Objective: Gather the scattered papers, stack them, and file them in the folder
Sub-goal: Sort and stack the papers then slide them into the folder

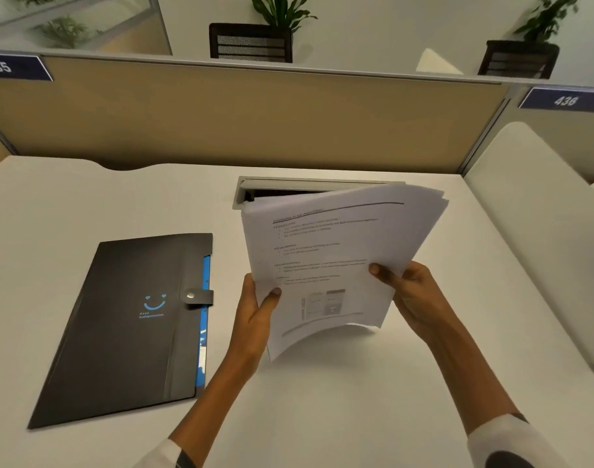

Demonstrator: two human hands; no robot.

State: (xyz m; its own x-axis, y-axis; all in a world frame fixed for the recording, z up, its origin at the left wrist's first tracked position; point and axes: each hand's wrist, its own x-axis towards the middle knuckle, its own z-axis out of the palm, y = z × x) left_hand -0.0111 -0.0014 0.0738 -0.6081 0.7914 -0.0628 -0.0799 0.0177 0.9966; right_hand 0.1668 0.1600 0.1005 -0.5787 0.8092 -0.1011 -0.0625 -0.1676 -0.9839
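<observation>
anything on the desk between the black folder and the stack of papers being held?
Only the left hand and its forearm, gripping the papers; under them, in the head view, the desk beside the folder is bare.

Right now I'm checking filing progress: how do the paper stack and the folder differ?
The paper stack is white, held off the desk in the left hand and right hand, tilted and bowed. The folder is black, lying flat on the desk, strap snapped shut. Both are similar in format.

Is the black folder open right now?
No, the black folder lies flat on the desk with its snap strap fastened over the flap.
</observation>
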